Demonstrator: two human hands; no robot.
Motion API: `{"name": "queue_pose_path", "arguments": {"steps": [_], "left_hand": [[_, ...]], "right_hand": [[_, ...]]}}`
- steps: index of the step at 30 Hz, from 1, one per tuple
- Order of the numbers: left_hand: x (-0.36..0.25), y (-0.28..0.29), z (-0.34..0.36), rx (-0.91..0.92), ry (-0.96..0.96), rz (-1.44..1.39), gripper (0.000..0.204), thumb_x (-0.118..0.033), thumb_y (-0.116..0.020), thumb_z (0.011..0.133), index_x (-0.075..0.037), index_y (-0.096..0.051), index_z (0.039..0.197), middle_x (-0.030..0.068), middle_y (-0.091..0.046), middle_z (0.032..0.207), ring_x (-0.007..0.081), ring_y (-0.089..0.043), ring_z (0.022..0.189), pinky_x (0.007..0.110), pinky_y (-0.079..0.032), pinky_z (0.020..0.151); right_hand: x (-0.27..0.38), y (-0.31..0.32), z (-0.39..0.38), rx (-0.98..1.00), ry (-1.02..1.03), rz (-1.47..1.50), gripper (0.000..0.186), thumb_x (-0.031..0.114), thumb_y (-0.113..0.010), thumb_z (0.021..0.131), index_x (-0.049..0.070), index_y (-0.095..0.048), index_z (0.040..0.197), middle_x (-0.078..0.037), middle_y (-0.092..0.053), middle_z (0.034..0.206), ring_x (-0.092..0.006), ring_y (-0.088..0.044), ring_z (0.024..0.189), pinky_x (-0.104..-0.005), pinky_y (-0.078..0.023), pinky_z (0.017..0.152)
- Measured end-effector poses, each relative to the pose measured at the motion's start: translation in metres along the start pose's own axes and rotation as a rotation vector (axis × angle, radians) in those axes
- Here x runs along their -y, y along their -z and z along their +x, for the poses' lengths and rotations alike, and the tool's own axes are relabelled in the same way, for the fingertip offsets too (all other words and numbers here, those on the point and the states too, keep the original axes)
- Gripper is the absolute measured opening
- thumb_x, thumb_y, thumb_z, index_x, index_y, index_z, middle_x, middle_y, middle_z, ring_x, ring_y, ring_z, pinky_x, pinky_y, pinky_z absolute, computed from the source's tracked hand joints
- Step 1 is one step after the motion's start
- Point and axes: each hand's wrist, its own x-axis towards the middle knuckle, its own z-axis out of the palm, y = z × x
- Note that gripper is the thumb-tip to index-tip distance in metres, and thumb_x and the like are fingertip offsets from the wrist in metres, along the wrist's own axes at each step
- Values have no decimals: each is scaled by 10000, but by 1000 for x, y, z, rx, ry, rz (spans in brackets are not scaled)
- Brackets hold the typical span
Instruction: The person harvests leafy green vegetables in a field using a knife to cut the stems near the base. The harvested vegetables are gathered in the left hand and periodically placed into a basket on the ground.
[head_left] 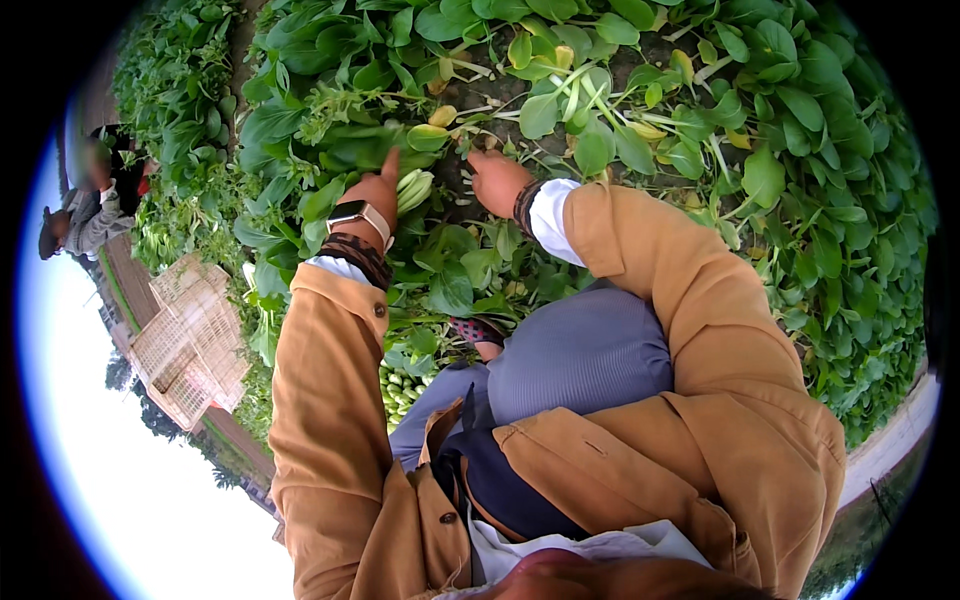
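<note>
My left hand [376,192], with a watch at the wrist, is closed around a bunch of bok choy [414,190]. The pale green stem ends point toward my right hand, and its leaves are smeared by motion; the index finger lies stretched along the bunch. Over bare soil, a short gap to the right, my right hand [498,184] reaches down with its fingers curled together. Whatever those fingers hold, if anything, is hidden. Cut stubs and a yellow leaf [442,116] lie between and just beyond the two hands.
Standing leafy plants [800,90] grow thickly on the right and far side. Loose uprooted greens [590,105] lie on the soil ahead. Pale plastic crates [190,335] are stacked at the left, with another person [85,220] beyond. Cut bunches [400,390] lie beside my foot [480,335].
</note>
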Motion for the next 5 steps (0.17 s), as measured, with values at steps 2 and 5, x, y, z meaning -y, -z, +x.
{"name": "queue_pose_path", "arguments": {"steps": [2,5], "left_hand": [[-6,22,-4,-3,-73,10,1014,-53,-687,761,-195,-35,1525,261,-650,1050,387,-652,955,441,-533,819],[-4,52,0,81,-136,-63,1081,-69,-704,756,-247,31,1528,262,-658,1027,388,-656,930,439,-532,813]], "right_hand": [[6,1,-9,-35,-35,18,473,110,-540,846,31,-453,1304,-276,-552,1102,-432,-578,987,-464,-481,853],[2,-6,-2,-96,22,67,527,115,-544,849,41,-416,1354,-273,-551,1108,-436,-580,980,-470,-477,862]]}}
